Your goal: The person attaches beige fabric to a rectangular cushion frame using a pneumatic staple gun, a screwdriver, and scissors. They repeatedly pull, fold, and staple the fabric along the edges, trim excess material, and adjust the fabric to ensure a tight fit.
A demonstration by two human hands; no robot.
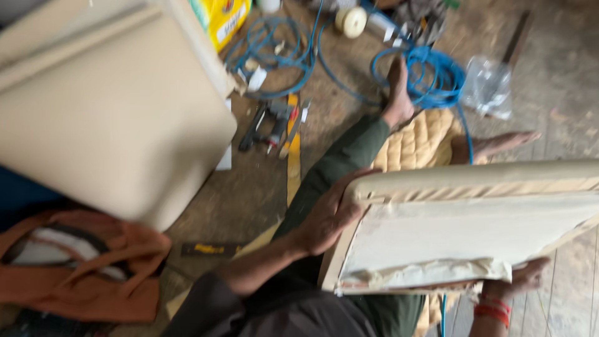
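I hold an upholstered seat panel (474,231) with beige fabric stretched over a wooden frame, its cream underside turned up toward me. My left hand (327,215) grips its left end, fingers wrapped over the edge. My right hand (521,279), with red threads on the wrist, supports the panel from below at its near edge. The panel rests above my lap, over my green-trousered leg (340,165). A yellow quilted cushion (417,140) lies under my legs on the floor.
A large beige padded seat piece (112,112) stands at the left. An orange bag (81,268) lies at lower left. Blue hose coils (430,75), black hand tools (271,125), a yellow box (224,19) and a clear plastic bag (490,84) litter the dusty floor.
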